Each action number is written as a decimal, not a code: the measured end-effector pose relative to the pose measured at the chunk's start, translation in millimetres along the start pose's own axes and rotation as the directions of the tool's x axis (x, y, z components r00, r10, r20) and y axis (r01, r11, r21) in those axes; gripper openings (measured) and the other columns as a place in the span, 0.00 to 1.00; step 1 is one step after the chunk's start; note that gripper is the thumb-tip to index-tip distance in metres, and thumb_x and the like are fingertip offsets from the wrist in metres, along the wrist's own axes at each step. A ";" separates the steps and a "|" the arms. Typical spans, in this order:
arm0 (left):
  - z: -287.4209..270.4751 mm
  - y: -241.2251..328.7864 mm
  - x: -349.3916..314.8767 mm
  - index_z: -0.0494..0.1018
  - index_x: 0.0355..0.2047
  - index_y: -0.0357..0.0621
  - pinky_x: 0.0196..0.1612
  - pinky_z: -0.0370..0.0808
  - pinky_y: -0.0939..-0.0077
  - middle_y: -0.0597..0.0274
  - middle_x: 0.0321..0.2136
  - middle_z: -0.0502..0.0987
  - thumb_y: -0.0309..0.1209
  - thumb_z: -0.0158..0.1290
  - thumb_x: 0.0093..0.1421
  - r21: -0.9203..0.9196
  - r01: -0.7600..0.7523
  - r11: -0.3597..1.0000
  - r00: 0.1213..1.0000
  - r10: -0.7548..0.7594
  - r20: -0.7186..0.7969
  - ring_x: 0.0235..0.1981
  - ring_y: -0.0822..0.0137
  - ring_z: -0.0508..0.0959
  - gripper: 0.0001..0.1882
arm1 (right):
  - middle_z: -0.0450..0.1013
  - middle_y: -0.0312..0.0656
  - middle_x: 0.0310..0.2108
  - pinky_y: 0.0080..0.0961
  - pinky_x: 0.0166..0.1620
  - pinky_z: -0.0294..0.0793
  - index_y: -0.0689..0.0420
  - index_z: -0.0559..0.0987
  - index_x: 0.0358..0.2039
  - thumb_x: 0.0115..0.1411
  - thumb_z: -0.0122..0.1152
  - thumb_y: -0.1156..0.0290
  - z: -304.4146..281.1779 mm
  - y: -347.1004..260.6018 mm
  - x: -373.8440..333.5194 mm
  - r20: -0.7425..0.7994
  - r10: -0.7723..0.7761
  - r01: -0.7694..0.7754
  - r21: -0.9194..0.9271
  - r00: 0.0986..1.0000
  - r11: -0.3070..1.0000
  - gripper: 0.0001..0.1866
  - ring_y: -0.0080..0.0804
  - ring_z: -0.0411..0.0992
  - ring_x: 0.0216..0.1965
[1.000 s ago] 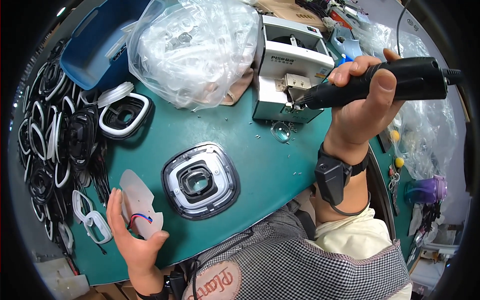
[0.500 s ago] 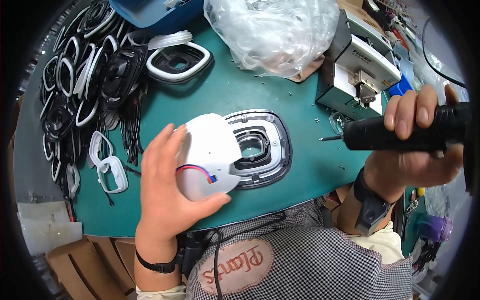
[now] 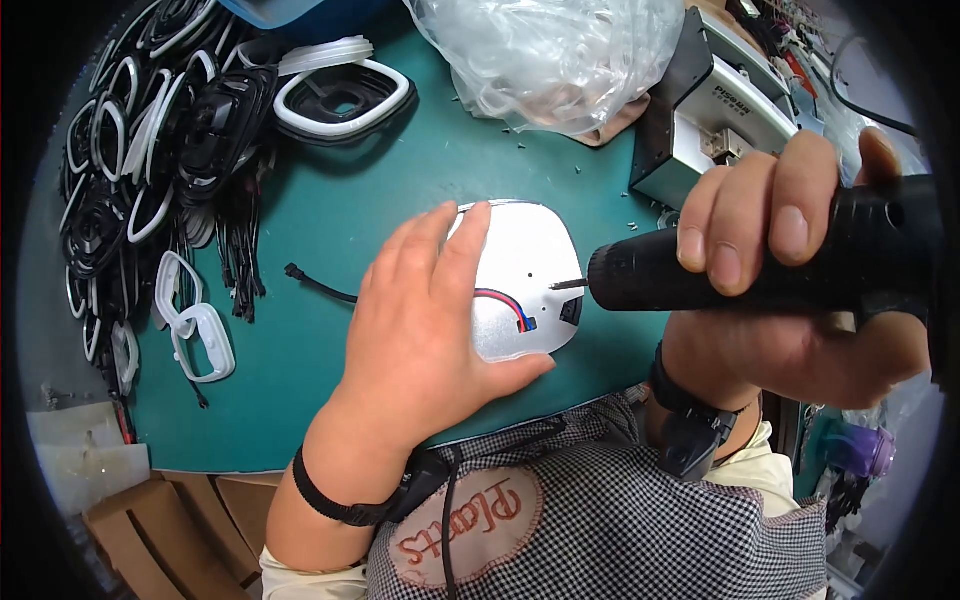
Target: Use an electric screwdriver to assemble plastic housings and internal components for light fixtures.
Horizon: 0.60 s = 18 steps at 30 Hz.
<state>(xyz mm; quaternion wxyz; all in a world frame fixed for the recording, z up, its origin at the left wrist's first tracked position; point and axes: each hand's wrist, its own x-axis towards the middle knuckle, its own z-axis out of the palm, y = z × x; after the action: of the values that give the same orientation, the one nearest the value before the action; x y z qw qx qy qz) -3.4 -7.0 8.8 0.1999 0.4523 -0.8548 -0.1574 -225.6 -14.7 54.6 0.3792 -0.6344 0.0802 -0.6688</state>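
Note:
My left hand (image 3: 425,320) lies flat on a white rounded plastic cover (image 3: 525,275), pressing it onto the teal table (image 3: 330,230). A short red and blue wire with a small plug (image 3: 510,308) runs across the cover. My right hand (image 3: 790,280) grips a black electric screwdriver (image 3: 760,265), held sideways. Its thin bit (image 3: 568,285) touches the cover near its right edge. The frame under the cover is hidden.
A heap of black and white rounded frames (image 3: 150,170) fills the table's left side. One white-rimmed frame (image 3: 345,100) lies at the back. A clear bag of parts (image 3: 555,55) and a grey box machine (image 3: 715,115) stand behind. Cardboard (image 3: 150,520) sits below left.
My left hand has set the white cover down over the silver frame and now presses it flat. My right hand has swung the screwdriver in so its bit meets the cover.

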 end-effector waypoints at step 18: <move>1.5 -2.1 2.4 0.61 0.60 0.40 0.60 0.65 0.52 0.41 0.55 0.67 0.42 0.74 0.30 -0.017 0.022 1.000 1.000 -0.022 -0.013 0.56 0.41 0.67 0.56 | 0.67 0.41 0.31 0.31 0.29 0.74 0.58 0.57 0.63 0.58 0.55 0.36 7.5 35.9 -4.8 -0.066 -0.034 0.033 -0.014 0.997 0.999 0.46 0.30 0.70 0.22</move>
<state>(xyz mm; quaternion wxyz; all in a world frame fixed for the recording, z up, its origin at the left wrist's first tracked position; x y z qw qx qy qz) -3.9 -10.0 7.0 0.2073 0.4611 -0.8471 -0.1637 -204.6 -34.0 31.1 0.3611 -0.6155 0.0864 -0.6952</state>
